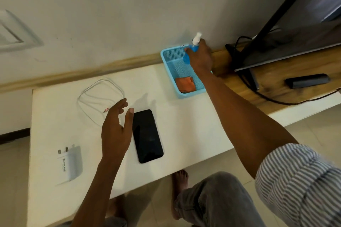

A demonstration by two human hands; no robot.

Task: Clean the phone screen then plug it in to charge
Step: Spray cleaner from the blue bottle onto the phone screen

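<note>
Nearest the camera, a bent knee in grey trousers (217, 201) and a bare foot (180, 180) show below the edge of the white surface (184, 125). On the surface's near left lies a white charger plug (71, 165), its two pins pointing away. Beyond it, the left hand (115, 131) hovers with fingers straight and spread, holding nothing, just beside the left edge of the phone (147, 136); whether it touches the phone I cannot tell. The phone lies flat, dark screen up, near the middle of the surface. Behind the left hand, a white charging cable (100, 96) lies in loose loops, its connector end pointing toward the hand.

Farther back, the right arm in a rolled striped sleeve (299, 180) reaches across to a blue mesh basket (169, 61) at the far right of the surface. An orange cloth (185, 84) sits in the basket's near end. At the far end, the right hand (200, 57) is curled around a blue spray bottle (191, 49) with a white nozzle. Past the basket, a wooden shelf carries a dark remote (307, 80) and a television's foot.

The cleaning step looks barely begun: the screen appears untouched. The next move probably calls for bringing the bottle over the phone, with the left hand steadying it, and the cloth afterward.
</note>
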